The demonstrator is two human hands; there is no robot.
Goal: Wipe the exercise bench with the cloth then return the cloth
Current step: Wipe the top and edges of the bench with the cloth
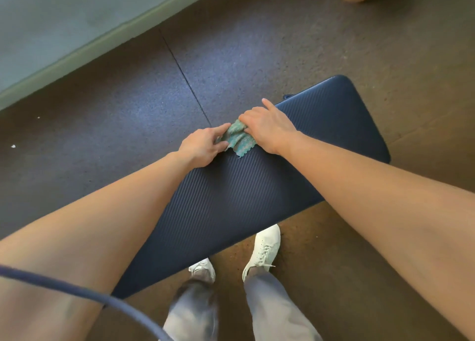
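A: What fills the view?
B: A dark blue ribbed bench [244, 199] on speckled rubber floor [115, 124], white shoes [264, 250] beside it.
A: And the hands?
B: The right hand [270, 127] grips the green cloth [237, 138] at the bench's far edge; the left hand [203, 145] pinches the cloth's other side.

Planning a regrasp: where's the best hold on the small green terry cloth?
Take the green terry cloth at its loose scalloped corner, from the near side. That flap lies flat and uncovered on the ribbed navy bench pad; the left hand and right hand cover the rest.
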